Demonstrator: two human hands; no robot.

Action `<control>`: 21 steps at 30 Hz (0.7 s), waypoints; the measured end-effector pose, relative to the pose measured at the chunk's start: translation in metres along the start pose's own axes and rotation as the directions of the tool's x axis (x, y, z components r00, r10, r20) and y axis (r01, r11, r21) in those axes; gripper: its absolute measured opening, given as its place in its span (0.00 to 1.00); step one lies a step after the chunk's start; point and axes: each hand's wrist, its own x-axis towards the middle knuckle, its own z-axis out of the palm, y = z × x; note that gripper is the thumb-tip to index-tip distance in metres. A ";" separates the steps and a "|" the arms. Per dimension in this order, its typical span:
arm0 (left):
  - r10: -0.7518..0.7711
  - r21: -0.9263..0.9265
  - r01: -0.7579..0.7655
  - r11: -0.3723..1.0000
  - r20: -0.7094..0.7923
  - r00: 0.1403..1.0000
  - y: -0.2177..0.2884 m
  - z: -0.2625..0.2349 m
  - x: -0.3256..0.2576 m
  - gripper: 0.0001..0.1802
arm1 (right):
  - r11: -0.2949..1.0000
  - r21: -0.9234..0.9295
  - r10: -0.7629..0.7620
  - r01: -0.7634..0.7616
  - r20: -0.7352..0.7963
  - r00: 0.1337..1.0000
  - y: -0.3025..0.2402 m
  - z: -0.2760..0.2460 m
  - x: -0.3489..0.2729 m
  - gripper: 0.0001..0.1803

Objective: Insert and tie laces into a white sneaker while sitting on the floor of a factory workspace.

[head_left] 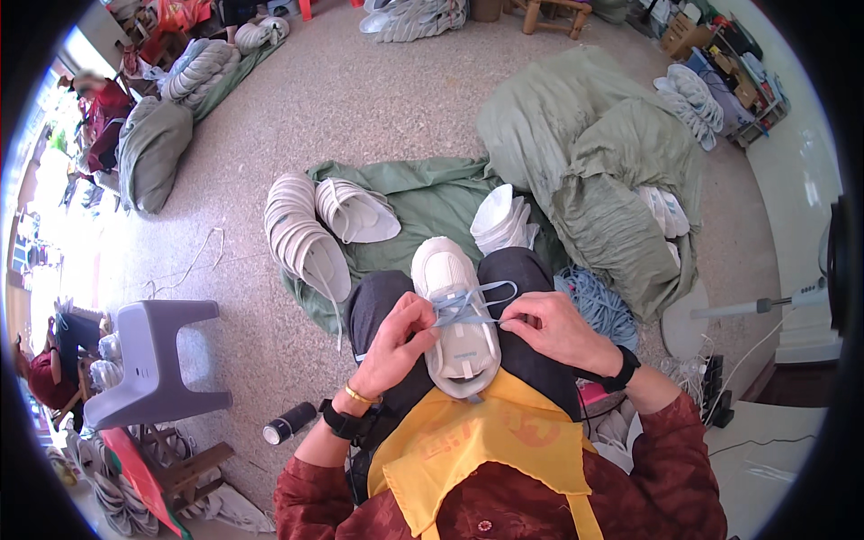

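Observation:
A white shoe (463,353) rests on my lap between my thighs, its toe pointing away from me. Blue-grey shoelace (457,308) crosses its upper, and a loop stands out to the right. My left hand (396,337) is closed at the shoe's left side, fingertips pinched by the lace. On the right, my right hand (547,326) pinches a lace end between thumb and forefinger, a little off the shoe. A yellow apron (481,450) covers my lap below the shoe.
White shoe-upper stacks (301,229) lie on a green cloth (432,202) ahead. Blue-grey laces (598,306) are heaped by my right knee, near a large green sack (621,171). A grey plastic chair (171,360) and a black bottle (290,423) are left. People sit far left.

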 end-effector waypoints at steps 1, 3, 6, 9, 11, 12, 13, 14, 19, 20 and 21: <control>-0.025 -0.032 0.025 0.999 0.018 1.000 -0.003 -0.003 0.003 0.07 | 1.000 -0.001 0.001 -0.001 0.001 1.000 0.000 0.000 0.000 0.07; -0.049 -0.065 0.051 0.997 0.037 0.998 -0.007 -0.005 0.008 0.07 | 1.000 -0.019 0.010 -0.011 -0.027 1.000 0.001 -0.001 -0.003 0.06; -0.054 -0.157 0.056 0.986 0.017 0.998 -0.011 -0.003 0.010 0.09 | 0.999 -0.030 0.025 -0.025 0.021 0.999 -0.006 -0.013 -0.014 0.05; -0.049 -0.071 0.047 0.996 -0.024 0.999 -0.012 0.001 0.009 0.11 | 0.990 -0.019 0.139 -0.138 0.048 0.989 -0.002 -0.036 -0.031 0.05; -0.038 -0.064 0.034 0.997 -0.059 0.998 -0.011 0.003 0.009 0.13 | 0.934 0.062 0.350 -0.352 0.048 0.936 0.016 -0.050 -0.044 0.04; -0.038 -0.067 0.034 0.997 -0.062 0.997 -0.009 0.004 0.008 0.13 | 0.893 0.105 0.431 -0.438 0.082 0.899 0.018 -0.055 -0.045 0.05; -0.007 -0.001 0.007 1.000 -0.079 0.997 -0.007 0.006 0.007 0.12 | 0.892 0.105 0.432 -0.439 0.081 0.898 0.014 -0.055 -0.041 0.05; 0.025 0.066 -0.019 0.998 -0.096 0.995 -0.005 0.007 0.006 0.12 | 0.938 0.061 0.339 -0.340 0.023 0.940 0.004 -0.053 -0.032 0.06; -0.108 0.093 0.113 0.989 -0.062 0.992 -0.005 0.006 -0.004 0.10 | 0.991 -0.008 0.132 -0.135 -0.153 0.979 -0.003 -0.022 0.027 0.10; -0.156 0.075 0.161 0.984 -0.063 0.986 -0.004 0.006 -0.006 0.09 | 0.990 -0.136 -0.066 0.044 -0.162 0.985 0.010 -0.013 0.040 0.11; -0.155 0.079 0.159 0.984 -0.063 0.986 -0.002 0.006 -0.007 0.09 | 0.940 -0.262 -0.261 0.218 -0.144 0.954 0.017 -0.006 0.049 0.12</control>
